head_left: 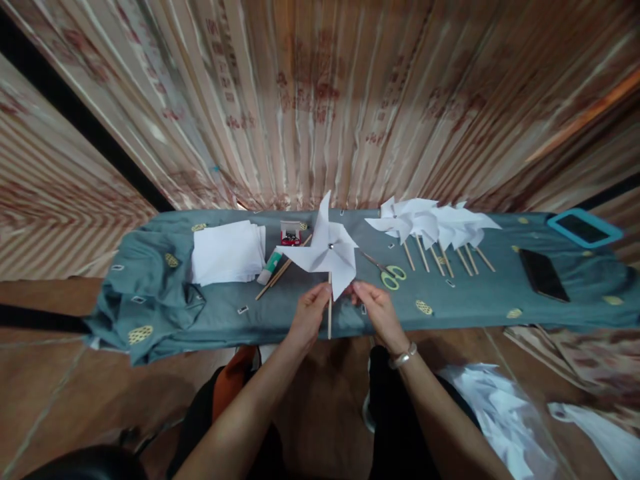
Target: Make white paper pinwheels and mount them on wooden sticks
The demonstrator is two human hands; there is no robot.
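A white paper pinwheel (340,257) with a metal pin at its centre stands upright on a thin wooden stick above the cloth-covered table. My left hand (310,311) is closed round the stick just below the paper blades. My right hand (376,308) is beside the lower blade, thumb and fingers pinched together near its edge; whether they grip the paper is hard to see. Behind the right hand lie green-handled scissors (391,275). To the left of the pinwheel are a glue stick (270,267), loose wooden sticks (277,277) and a small red box of pins (291,235).
A stack of white paper (227,253) lies on the left of the teal cloth (250,327). Several pinwheels (435,223) rest in a row at the back right. Farther right are a black phone (543,275) and a blue-framed device (585,227). Curtains hang behind; paper in plastic (503,413) sits below.
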